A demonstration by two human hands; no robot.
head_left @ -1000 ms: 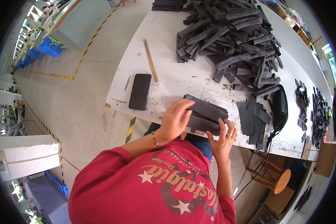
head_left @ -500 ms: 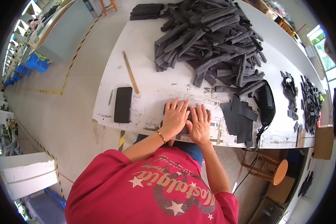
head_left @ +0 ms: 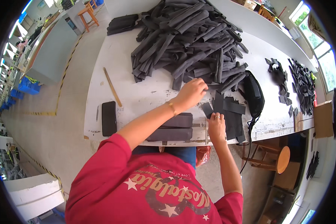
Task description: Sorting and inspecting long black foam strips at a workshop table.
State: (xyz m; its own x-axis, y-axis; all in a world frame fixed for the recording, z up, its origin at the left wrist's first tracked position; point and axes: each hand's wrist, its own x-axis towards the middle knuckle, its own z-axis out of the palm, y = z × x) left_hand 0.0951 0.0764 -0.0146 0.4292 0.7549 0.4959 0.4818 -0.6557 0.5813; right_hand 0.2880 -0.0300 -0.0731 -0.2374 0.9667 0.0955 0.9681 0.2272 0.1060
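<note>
Just above the table, at the near edge of a heap of dark grey folded fabric strips point(head_left: 198, 44), is my left hand point(head_left: 191, 94). Its fingers are curled, and the fingertips are turned from view; whether they hold anything is hidden. My right hand point(head_left: 217, 127) is closed at the left edge of a loose stack of flat black pieces point(head_left: 233, 118). Thumb and fingers pinch a small flat black piece point(head_left: 207, 109) there. In front of my body, two neat rows of dark grey fabric strips point(head_left: 171, 134) lie side by side near the table's front edge.
On the left lie a black phone point(head_left: 109, 118) and a thin wooden stick point(head_left: 112, 87). A black pouch with a cord point(head_left: 253, 93) is beside the flat pieces. More dark scraps point(head_left: 304, 82) are at the right. A wooden stool point(head_left: 283, 159) stands below the table's right side.
Both hands have lifted off the strips before me, uncovering them. The left has reached forward to the heap; the right has moved right and taken hold of a flat black piece.
</note>
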